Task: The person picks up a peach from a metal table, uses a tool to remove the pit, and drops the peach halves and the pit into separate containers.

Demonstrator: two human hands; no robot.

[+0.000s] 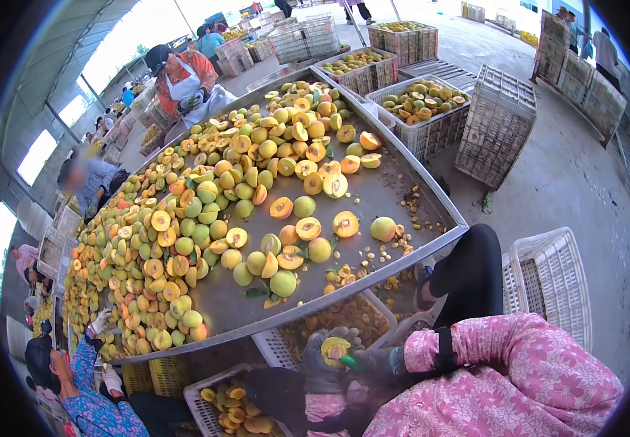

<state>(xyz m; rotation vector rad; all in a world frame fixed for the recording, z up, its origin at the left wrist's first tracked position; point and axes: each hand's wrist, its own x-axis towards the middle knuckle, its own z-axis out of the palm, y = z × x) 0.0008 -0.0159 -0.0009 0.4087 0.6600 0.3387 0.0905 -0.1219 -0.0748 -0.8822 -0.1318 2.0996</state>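
Low in the view, my left hand (322, 358), in a dark grey glove, holds a cut yellow-green fruit (335, 350). My right hand (377, 363), gloved too, is closed around a small tool with a green part (351, 363) touching the fruit's lower right side. Above both hands is the near edge of a metal table (373, 280) heaped with whole and halved fruit (205, 211). Under that edge, a crate (384, 320) holds fruit scraps. A second crate (202, 404) with yellow fruit halves stands to the lower left.
A co-worker in blue patterned clothing (100, 408) sits at the left. Across the table another person (184, 80) bends over it. An empty white crate (555, 284) stands at the right. Fruit-filled crates (431, 127) and an upright crate (497, 131) stand beyond the table.
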